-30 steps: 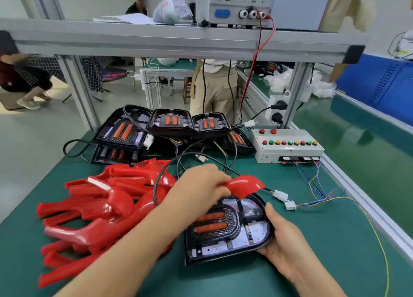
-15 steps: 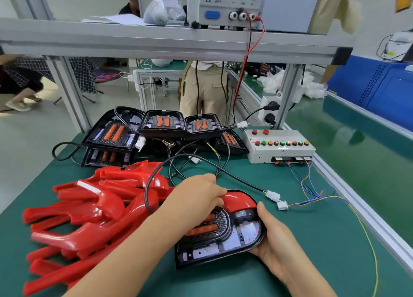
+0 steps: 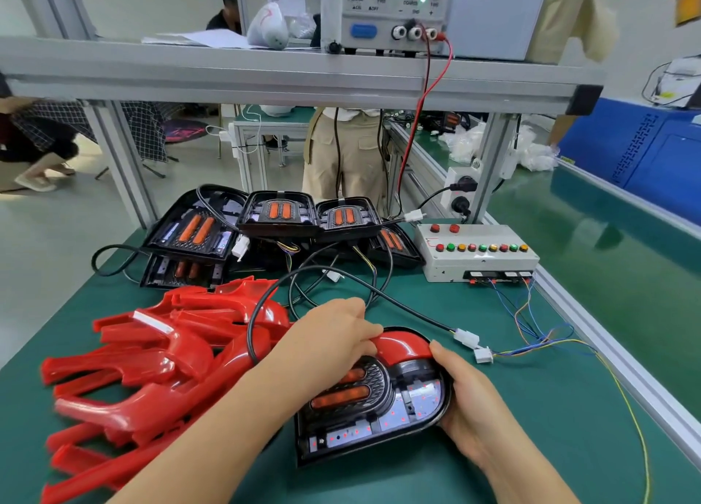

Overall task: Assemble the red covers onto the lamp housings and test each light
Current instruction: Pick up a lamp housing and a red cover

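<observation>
A black lamp housing [image 3: 383, 420] with two orange strips lies on the green mat in front of me. A curved red cover [image 3: 402, 346] sits on its far rim. My left hand [image 3: 333, 340] curls over the cover's left end and grips it. My right hand [image 3: 466, 393] holds the housing's right edge, thumb tip against the cover. The housing's black cable [image 3: 341, 276] loops back and ends at a white connector [image 3: 467, 338], apart from the tester's white plug [image 3: 483, 355].
A heap of red covers [image 3: 144, 374] lies at the left. Several bare housings [image 3: 280, 219] are stacked at the back. A grey test box [image 3: 478, 251] with coloured buttons stands at back right. A power supply [image 3: 394, 14] sits on the overhead shelf.
The red cover came down from a raised, tilted position onto the housing's far rim. My right thumb moved up against the cover. The view shifted slightly.
</observation>
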